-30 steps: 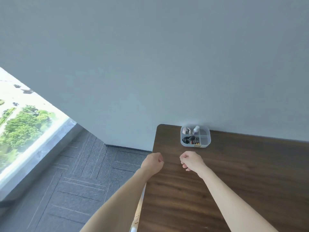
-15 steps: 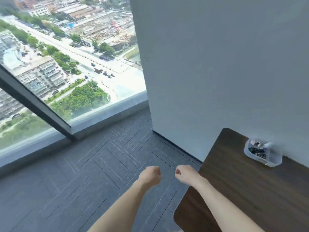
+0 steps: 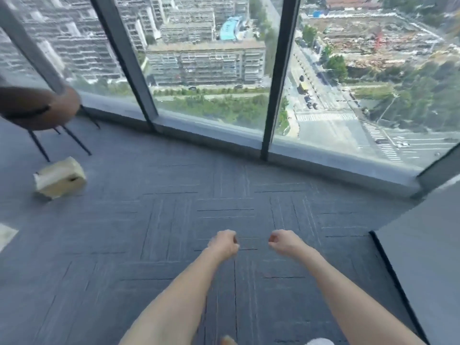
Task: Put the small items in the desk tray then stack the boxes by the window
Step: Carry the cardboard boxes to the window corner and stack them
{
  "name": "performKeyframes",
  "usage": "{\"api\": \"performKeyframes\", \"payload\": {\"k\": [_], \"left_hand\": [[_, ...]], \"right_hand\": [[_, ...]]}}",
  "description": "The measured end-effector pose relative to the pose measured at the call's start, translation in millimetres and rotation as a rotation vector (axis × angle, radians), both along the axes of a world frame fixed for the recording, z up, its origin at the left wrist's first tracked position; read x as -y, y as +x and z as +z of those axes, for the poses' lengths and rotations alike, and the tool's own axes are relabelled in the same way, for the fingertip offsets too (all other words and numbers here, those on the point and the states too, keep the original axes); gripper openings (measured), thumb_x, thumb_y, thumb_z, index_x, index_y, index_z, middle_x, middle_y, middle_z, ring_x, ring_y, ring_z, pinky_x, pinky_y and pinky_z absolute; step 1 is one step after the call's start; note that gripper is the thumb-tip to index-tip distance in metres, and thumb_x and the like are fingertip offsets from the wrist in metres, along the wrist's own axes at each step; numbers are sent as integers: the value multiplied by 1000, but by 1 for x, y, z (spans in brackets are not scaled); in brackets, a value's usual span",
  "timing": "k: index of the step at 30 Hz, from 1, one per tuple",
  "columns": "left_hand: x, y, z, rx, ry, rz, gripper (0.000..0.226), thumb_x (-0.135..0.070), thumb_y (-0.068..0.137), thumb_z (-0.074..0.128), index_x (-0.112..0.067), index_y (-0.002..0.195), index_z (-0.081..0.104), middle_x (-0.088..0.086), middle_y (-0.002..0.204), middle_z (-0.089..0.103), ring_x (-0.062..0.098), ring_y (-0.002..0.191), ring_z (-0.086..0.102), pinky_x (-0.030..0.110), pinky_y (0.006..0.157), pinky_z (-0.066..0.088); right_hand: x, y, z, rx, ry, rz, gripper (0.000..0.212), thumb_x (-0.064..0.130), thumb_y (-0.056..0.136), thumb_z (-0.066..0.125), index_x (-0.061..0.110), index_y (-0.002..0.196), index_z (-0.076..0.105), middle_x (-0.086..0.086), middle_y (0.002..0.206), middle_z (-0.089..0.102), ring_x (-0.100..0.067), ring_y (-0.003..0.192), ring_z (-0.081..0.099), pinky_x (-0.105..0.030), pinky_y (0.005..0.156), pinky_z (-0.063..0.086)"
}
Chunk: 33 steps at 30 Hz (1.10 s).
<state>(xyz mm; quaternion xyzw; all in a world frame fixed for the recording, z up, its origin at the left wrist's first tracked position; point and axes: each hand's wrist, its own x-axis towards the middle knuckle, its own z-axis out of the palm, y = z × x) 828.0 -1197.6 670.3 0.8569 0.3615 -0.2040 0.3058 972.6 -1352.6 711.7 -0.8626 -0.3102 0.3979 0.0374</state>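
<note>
A pale cardboard box lies on the grey carpet at the left, near the legs of a brown chair. A corner of another pale thing shows at the left edge; what it is cannot be told. My left hand and my right hand are held out side by side over the carpet, both curled into loose fists with nothing in them. They are far from the box. The desk and its tray are out of view.
Floor-to-ceiling windows with dark frames run across the far side above a low sill. A brown round chair on thin black legs stands at the far left. A grey wall juts in at the right.
The view has swung left, away from the desk and tray toward the windows. The desk has left the frame and the box and chair have come in. Both hands stay in fists.
</note>
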Motion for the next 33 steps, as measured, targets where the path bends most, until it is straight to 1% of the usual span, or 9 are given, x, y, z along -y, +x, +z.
{"api": "performKeyframes", "payload": {"k": [4, 7, 9, 12, 18, 20, 24, 29, 33], "left_hand": [[-99, -89, -6, 13, -42, 254, 18, -25, 92, 58, -17, 106, 67, 5, 119, 67, 24, 108, 63, 33, 87, 51], [-162, -149, -9, 31, -53, 446, 6, -22, 91, 60, -19, 95, 64, 6, 113, 68, 22, 100, 64, 31, 81, 51], [-203, -182, -9, 41, -57, 566, 3, -21, 90, 59, -19, 91, 62, 5, 108, 67, 21, 97, 64, 33, 83, 54], [-271, -221, -8, 39, -49, 713, 4, -23, 90, 59, -21, 89, 62, 4, 108, 66, 23, 99, 65, 35, 87, 56], [-414, -266, 6, 53, -35, 937, 5, -24, 89, 59, -22, 91, 63, 1, 101, 69, 20, 96, 66, 32, 84, 56], [-456, -283, 13, 48, -39, 998, 5, -24, 89, 59, -22, 91, 62, 0, 99, 69, 20, 97, 66, 33, 85, 56], [-545, -324, 22, 51, -30, 1106, 7, -26, 89, 58, -22, 92, 62, -4, 97, 67, 19, 95, 65, 30, 78, 53], [-660, -381, 13, 31, -20, 1161, 7, -30, 91, 60, -23, 92, 62, -2, 103, 69, 20, 99, 64, 28, 81, 48], [-771, -433, -5, 54, -42, 1163, 14, -30, 91, 59, -20, 100, 65, -1, 106, 70, 19, 99, 64, 30, 84, 51]], "right_hand": [[-137, -57, 5, -15, 51, 246, 31, 28, 96, 54, 13, 119, 68, -6, 124, 68, -25, 117, 61, -33, 97, 50], [-231, -97, 4, -21, 64, 413, 31, 27, 96, 55, 13, 120, 69, -7, 125, 68, -26, 117, 61, -33, 96, 50], [-292, -120, 2, -29, 65, 499, 31, 27, 97, 55, 13, 121, 69, -8, 125, 68, -27, 116, 61, -33, 94, 49], [-385, -149, -3, -39, 76, 603, 31, 27, 97, 56, 12, 122, 68, -9, 127, 67, -27, 117, 61, -33, 96, 49], [-562, -194, -2, -92, 116, 685, 30, 27, 97, 55, 14, 121, 68, -7, 126, 68, -26, 115, 63, -34, 94, 50], [-618, -210, 1, -105, 110, 741, 30, 25, 97, 54, 12, 120, 68, -8, 125, 67, -27, 116, 62, -34, 95, 50], [-734, -245, 5, -97, 106, 847, 29, 23, 97, 53, 7, 117, 68, -10, 122, 69, -30, 114, 63, -39, 96, 53], [-867, -302, -4, -87, 72, 906, 35, 15, 92, 49, -1, 117, 66, -18, 121, 70, -35, 116, 65, -47, 98, 54], [-978, -350, -20, -63, 74, 896, 32, 18, 91, 50, 2, 114, 67, -17, 118, 70, -33, 111, 66, -42, 94, 55]]}}
